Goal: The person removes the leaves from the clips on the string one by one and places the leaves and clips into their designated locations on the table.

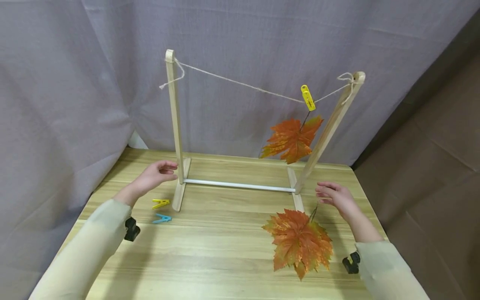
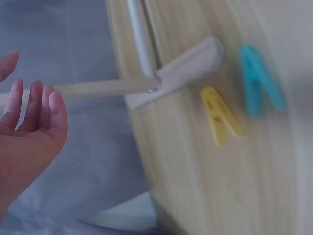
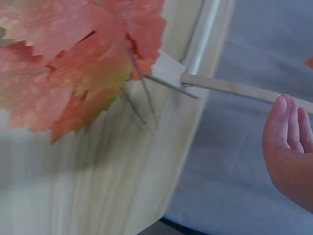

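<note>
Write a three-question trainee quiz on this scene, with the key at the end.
1. Multiple choice: What colour is the clothespin on the string, above the hanging leaf?
a) blue
b) yellow
c) green

2. True or false: The blue clothespin lies nearer the left hand than the right hand.

3. Count: How many clothespins lie on the table?

Key:
1. b
2. True
3. Two: the blue clothespin and a loose yellow clothespin.
</note>
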The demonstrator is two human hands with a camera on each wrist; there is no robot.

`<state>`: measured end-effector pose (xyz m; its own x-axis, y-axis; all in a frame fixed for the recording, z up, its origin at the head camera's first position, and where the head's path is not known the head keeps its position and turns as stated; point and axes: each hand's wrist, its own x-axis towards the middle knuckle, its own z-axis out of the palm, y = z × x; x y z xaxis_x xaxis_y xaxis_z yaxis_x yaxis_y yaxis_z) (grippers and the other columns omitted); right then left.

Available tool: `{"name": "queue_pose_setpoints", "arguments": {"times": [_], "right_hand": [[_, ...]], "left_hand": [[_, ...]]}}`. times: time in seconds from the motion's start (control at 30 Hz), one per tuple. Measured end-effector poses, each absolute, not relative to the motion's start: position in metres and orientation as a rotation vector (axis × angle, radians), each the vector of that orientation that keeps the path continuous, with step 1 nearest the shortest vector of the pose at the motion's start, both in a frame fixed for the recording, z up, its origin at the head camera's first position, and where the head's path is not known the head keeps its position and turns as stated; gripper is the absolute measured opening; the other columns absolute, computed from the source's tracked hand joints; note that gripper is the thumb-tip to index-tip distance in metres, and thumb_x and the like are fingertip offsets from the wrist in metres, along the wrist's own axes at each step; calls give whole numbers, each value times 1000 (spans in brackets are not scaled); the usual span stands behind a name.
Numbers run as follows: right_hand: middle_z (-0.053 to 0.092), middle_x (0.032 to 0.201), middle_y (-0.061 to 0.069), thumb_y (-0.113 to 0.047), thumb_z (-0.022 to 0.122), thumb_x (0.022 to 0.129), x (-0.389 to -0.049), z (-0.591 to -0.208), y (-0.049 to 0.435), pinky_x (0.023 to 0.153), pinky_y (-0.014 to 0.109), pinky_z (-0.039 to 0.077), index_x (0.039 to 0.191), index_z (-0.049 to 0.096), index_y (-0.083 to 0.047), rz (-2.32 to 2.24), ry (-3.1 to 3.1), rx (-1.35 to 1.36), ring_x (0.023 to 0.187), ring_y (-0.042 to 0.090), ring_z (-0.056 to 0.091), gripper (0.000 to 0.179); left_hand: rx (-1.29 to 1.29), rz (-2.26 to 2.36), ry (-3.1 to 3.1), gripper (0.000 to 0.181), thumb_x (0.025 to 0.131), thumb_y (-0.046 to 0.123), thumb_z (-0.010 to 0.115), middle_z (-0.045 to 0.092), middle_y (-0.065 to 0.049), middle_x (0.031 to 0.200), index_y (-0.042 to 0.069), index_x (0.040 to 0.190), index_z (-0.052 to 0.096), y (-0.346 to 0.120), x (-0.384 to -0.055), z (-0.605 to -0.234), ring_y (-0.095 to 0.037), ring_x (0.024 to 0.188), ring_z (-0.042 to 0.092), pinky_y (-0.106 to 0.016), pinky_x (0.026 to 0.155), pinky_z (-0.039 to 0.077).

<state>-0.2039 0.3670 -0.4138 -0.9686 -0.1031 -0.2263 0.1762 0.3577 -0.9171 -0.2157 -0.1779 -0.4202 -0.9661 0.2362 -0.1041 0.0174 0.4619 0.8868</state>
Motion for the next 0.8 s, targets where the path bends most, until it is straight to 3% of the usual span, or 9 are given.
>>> {"name": "queue_pose_setpoints", "arguments": {"times": [0.27,0.47,0.63,0.8], "right_hand": [[62,92,-21,-22,50,97,-207,-388,356,75,20,54,112,52,-18,-1738,2354,-55,86,-2,62,15],[62,95,-22,-22,53,96,-210,-369,345,73,18,54,118,52,-10,-1800,2341,-118,85,-4,62,25],[65,94,-18,-16,55,95,-210,-359,338,71,18,54,105,59,-21,-1880,2298,-193,83,-1,63,12],[67,93,-17,-13,55,94,-211,-349,333,70,18,54,105,60,-20,-1877,2291,-229,82,-1,63,13]], "left_hand": [[343,1503,2470,43,89,12,60,51,-23,129,-5,127,48,-156,-223,-389,-31,113,50,-34,94,45],[435,1487,2460,42,88,10,62,53,-20,127,-3,126,49,-136,-231,-361,-29,113,51,-34,95,44],[511,1497,2449,42,87,7,62,53,-19,126,-4,126,49,-117,-233,-336,-29,114,51,-38,98,43],[568,1514,2448,40,87,8,63,56,-17,123,-2,123,52,-100,-237,-315,-26,111,53,-35,96,44]]}}
